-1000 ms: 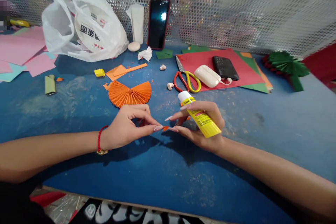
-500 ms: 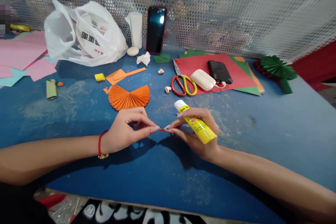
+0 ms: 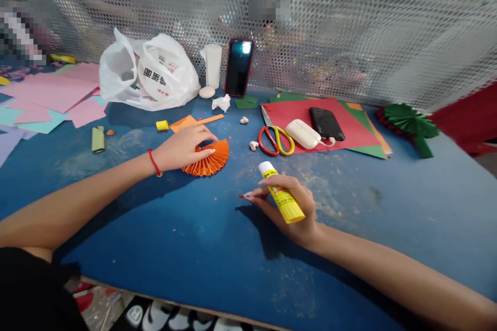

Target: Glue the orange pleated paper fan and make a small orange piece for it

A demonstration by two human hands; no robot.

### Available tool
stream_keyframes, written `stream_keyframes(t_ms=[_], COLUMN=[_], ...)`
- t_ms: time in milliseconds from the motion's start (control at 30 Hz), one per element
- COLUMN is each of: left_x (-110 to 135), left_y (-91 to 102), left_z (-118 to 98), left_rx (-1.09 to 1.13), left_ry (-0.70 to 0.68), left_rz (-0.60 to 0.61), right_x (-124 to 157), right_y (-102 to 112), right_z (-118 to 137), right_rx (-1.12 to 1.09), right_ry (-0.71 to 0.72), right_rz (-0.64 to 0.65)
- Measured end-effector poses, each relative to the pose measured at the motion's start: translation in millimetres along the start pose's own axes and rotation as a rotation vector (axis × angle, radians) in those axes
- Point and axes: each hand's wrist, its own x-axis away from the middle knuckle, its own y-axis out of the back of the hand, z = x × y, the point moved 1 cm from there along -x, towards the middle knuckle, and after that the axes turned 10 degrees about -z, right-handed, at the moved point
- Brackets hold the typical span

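Observation:
My left hand (image 3: 186, 147) has its thumb and fingers closed around the top of an orange pleated paper fan (image 3: 212, 164), covering part of it. The fan lies on the blue table. My right hand (image 3: 291, 207) holds a yellow glue stick (image 3: 286, 200) slantwise, its white end pointing up and away. Between the thumb and fingertips of that same hand is pinched a tiny reddish-orange scrap of paper (image 3: 241, 196). A yellow glue cap (image 3: 162, 125) and a cut piece of orange paper (image 3: 184, 123) lie just beyond my left hand.
Scissors (image 3: 276, 140), a white case (image 3: 303, 134) and a black box (image 3: 326, 124) rest on or by red paper (image 3: 353, 129). A phone (image 3: 238, 68) and white bag (image 3: 166, 77) stand before the mesh screen. Pink paper (image 3: 54, 90) lies left, a green pleated shape (image 3: 407, 119) right.
My left hand has let go of the small scrap and moved away and left onto the orange fan. My right hand stays nearly in place with the glue stick and scrap.

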Motion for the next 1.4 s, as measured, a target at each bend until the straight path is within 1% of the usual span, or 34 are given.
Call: stream_keyframes(t_ms=[67, 233, 333, 400, 500, 633, 767, 867, 1000, 1100, 1233, 1400], left_x=[0.9, 8.4, 15.3, 18.5, 19.0, 15.4, 14.1, 14.5, 13.4, 12.3, 13.9, 18.7], left_y=[-0.5, -8.9, -16.6, -20.7, -24.6, -27.0, -28.6, -29.0, -25.5, -21.2, -16.9, -16.7], left_z=[-5.4, -34.5, -50.6, -55.9, -55.1, -49.5, -47.9, -48.9, -51.9, -54.4, -57.5, -61.7], left_rx=[0.097, 0.308, 0.409, 0.464, 0.518, 0.559, 0.582, 0.587, 0.570, 0.528, 0.477, 0.440], left_ry=[0.035, 0.075, 0.046, 0.035, 0.067, 0.117, 0.149, 0.149, 0.122, 0.087, 0.037, -0.049], left_rz=[0.049, 0.171, 0.234, 0.257, 0.268, 0.284, 0.283, 0.275, 0.277, 0.278, 0.225, 0.217], right_x=[-2.6, -6.7, -7.9, -8.2, -8.9, -11.3, -10.7, -8.0, -8.0, -10.1, -11.0, -8.6], right_y=[0.8, 1.9, 3.0, 3.7, 3.8, 2.7, 3.9, 6.2, 7.4, 7.4, 8.9, 10.3], right_z=[1.6, 0.5, -1.6, -2.8, -3.0, -0.8, -0.6, -3.3, -6.3, -6.4, -6.8, -8.4], right_rx=[0.038, 0.059, 0.096, 0.118, 0.139, 0.150, 0.154, 0.178, 0.192, 0.179, 0.159, 0.170], right_ry=[0.028, -0.021, 0.047, 0.115, 0.189, 0.196, 0.226, 0.241, 0.189, 0.166, 0.154, 0.124], right_rz=[-0.020, -0.044, -0.061, -0.070, -0.073, -0.045, 0.028, 0.108, 0.200, 0.216, 0.234, 0.238])
